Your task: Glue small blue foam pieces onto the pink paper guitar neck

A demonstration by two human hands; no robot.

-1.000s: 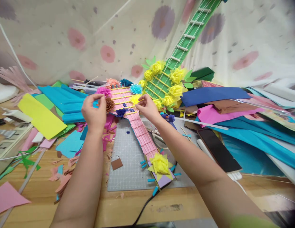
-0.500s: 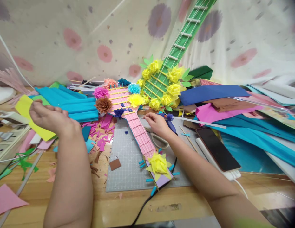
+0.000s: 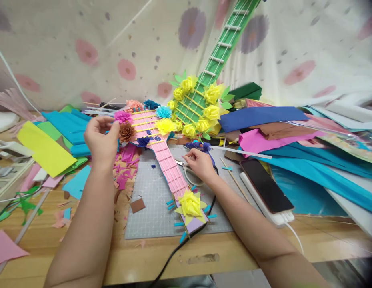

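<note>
My left hand (image 3: 102, 136) is beside the brown paper flower (image 3: 127, 132) on the pink paper guitar (image 3: 171, 168). Its fingers are bent, with a gap to the thumb, and nothing shows in them. Whether the thumb touches the flower I cannot tell. Right of the guitar's neck, my right hand (image 3: 201, 164) has its fingertips pinched together; what they hold, if anything, is too small to name. Under that hand lie scissors (image 3: 193, 176), partly hidden. Just behind it is a blue glue gun (image 3: 201, 147). A yellow paper flower (image 3: 190, 205) sits on the guitar's near end.
A green paper guitar (image 3: 210, 74) with yellow flowers leans at the back. Beneath the pink guitar is a grey cutting mat (image 3: 144, 222) with a brown paper square (image 3: 138, 205). A phone (image 3: 267, 186) lies at the right. Crepe paper (image 3: 318, 160) and scraps (image 3: 124, 170) surround the mat.
My left hand has swung right, from over the yellow paper to beside the brown flower. The view has shifted slightly; my right hand stays near the scissors, still pinched.
</note>
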